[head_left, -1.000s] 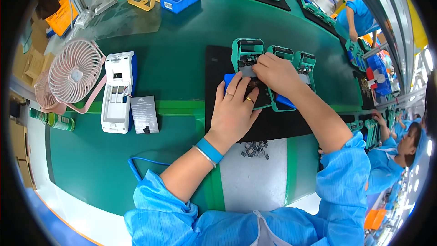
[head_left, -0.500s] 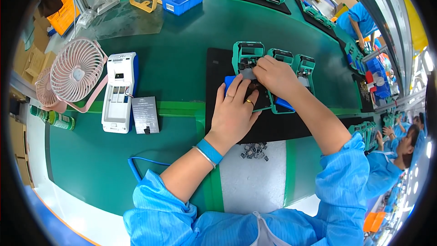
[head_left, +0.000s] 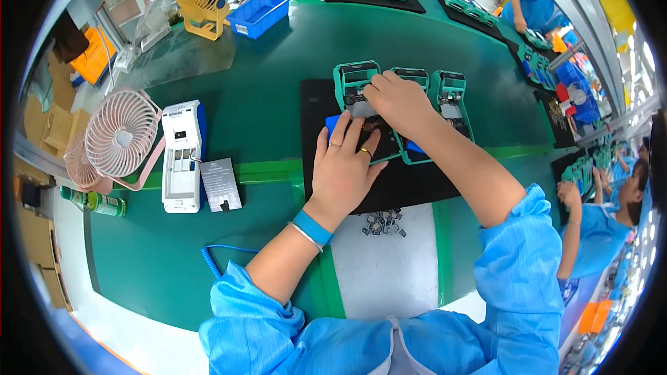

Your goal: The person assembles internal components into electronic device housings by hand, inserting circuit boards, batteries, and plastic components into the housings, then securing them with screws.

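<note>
Three green device housings lie in a row on a black mat [head_left: 417, 191]. My left hand [head_left: 340, 170], a ring on it, spans the lower part of the left housing [head_left: 356, 75] with spread fingers, holding it against the mat. A blue piece [head_left: 331, 123] shows at its fingertips. Inside that housing my right hand [head_left: 399, 101] pinches by a grey flat part [head_left: 360, 108]; what its fingertips grip is hidden. My right hand and forearm partly cover the middle housing [head_left: 410, 75]. Uncovered at the right is the third housing [head_left: 451, 87].
Small metal parts [head_left: 383, 223] lie below the mat. Leftward are a white-and-blue device [head_left: 182, 160], a grey labelled block [head_left: 221, 184], pink fans [head_left: 124, 135], green bottles [head_left: 105, 204] and a coiled blue cord [head_left: 212, 258]. A blue bin [head_left: 260, 15] and yellow fan [head_left: 201, 8] stand farther off. Co-workers sit around.
The whole view has shifted, so the mat and housings appear farther left. Both hands stay at the left housing, the right one still pinching near the grey part.
</note>
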The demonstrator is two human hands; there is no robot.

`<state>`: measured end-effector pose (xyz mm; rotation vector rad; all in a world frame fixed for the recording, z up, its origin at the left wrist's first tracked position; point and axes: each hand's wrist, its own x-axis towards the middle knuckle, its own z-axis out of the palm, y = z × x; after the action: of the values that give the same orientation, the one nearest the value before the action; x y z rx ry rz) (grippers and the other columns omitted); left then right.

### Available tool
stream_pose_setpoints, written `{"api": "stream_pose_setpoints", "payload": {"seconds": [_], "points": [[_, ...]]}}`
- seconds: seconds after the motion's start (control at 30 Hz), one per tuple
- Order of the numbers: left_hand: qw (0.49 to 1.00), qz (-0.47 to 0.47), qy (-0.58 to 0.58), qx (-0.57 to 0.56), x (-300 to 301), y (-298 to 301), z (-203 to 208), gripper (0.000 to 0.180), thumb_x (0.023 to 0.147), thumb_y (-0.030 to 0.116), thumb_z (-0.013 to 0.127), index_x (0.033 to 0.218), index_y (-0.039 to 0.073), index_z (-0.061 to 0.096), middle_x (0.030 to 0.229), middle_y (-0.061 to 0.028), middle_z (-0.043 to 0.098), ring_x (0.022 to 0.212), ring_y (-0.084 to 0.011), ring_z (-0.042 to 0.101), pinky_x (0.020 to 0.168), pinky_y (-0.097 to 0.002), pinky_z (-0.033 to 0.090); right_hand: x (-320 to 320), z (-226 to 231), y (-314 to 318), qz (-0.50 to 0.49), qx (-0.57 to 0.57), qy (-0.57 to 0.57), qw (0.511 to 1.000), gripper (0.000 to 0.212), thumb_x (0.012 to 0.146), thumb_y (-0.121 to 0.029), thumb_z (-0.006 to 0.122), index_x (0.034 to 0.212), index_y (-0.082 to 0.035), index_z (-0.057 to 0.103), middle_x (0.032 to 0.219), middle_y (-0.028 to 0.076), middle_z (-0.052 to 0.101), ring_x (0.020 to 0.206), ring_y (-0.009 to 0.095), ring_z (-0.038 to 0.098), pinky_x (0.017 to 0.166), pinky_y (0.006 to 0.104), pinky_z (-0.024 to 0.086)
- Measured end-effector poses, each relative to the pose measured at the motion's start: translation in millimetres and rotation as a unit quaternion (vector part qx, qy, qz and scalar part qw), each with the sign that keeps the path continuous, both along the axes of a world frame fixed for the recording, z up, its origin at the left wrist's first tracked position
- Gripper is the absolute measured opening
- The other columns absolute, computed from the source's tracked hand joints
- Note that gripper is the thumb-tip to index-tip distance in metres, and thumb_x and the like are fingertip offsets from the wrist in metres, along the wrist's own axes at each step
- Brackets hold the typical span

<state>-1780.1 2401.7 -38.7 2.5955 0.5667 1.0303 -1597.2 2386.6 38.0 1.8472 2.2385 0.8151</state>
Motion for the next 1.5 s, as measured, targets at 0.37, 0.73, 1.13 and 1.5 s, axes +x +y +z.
{"api": "stream_pose_setpoints", "payload": {"seconds": [0.37,0.73,1.13,1.5], "points": [[0.996,-0.06,0.04,0.048,-44,37,-1,0.047,0.082,0.027,0.076,0.126,0.012,0.068,0.14,-0.0128,0.05,0.14,-0.0357,0.038,0.113,-0.0566,0.03,-52,-4,-183,-0.068,-0.1,0.397,0.91,0.01,0.087,-0.011,0.068,0.095,-0.006,0.066,0.09,0.01,0.064,0.088,0.031,0.063,0.075,0.0404,0.053],[0.989,-0.143,0.008,0.044,30,-14,35,0.056,0.085,0.028,0.072,0.136,0.01,0.057,0.143,-0.0178,0.048,0.138,-0.0385,0.039,0.114,-0.0545,0.028,-81,-42,-207,-0.029,-0.048,0.259,0.964,0.012,0.075,-0.016,0.069,0.081,-0.008,0.061,0.084,0.005,0.058,0.084,0.023,0.06,0.069,0.036,0.052],[0.964,-0.188,-0.093,-0.165,94,-22,28,0.041,0.085,0.023,0.074,0.117,0.004,0.058,0.114,-0.0203,0.06,0.109,-0.0372,0.058,0.096,-0.0443,0.044,-53,-25,-223,-0.013,-0.053,0.307,0.95,0.018,0.078,-0.015,0.064,0.095,-0.01,0.065,0.096,0.004,0.063,0.092,0.025,0.063,0.079,0.036,0.053],[0.996,-0.01,0.011,0.086,63,17,45,0.037,0.093,0.03,0.062,0.119,0.004,0.067,0.126,-0.0208,0.062,0.126,-0.0401,0.052,0.104,-0.0485,0.042,-80,-26,-216,-0.054,-0.15,0.11,0.981,0.014,0.065,-0.013,0.064,0.076,-0.008,0.058,0.077,0.007,0.06,0.073,0.022,0.064,0.063,0.0325,0.055]]}}
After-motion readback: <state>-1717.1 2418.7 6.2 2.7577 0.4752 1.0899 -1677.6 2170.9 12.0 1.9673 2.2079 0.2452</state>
